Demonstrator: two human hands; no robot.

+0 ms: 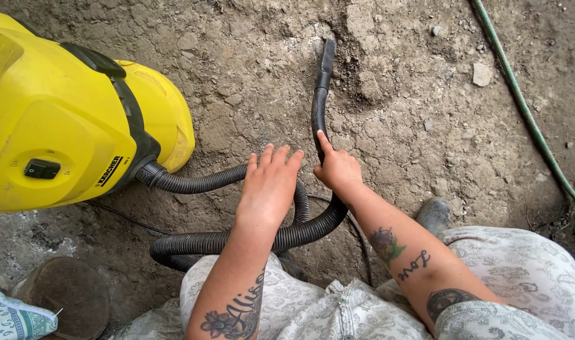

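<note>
Right hand (338, 169) gripping vacuum hose (317, 113); left hand (270, 186) flat.

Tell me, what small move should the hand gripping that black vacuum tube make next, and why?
Probably slide the black plastic nozzle forward over the cracked dirt ground: the right hand grips the tube, its tip already rests on loose soil, and the left hand lies flat on the ribbed hose.

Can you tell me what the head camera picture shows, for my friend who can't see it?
A person's right hand grips a black vacuum hose and points its nozzle at cracked, dusty ground. Their left hand rests flat, palm down, beside the hose. A yellow vacuum cleaner sits at left, and a green garden hose lies at right.
</note>
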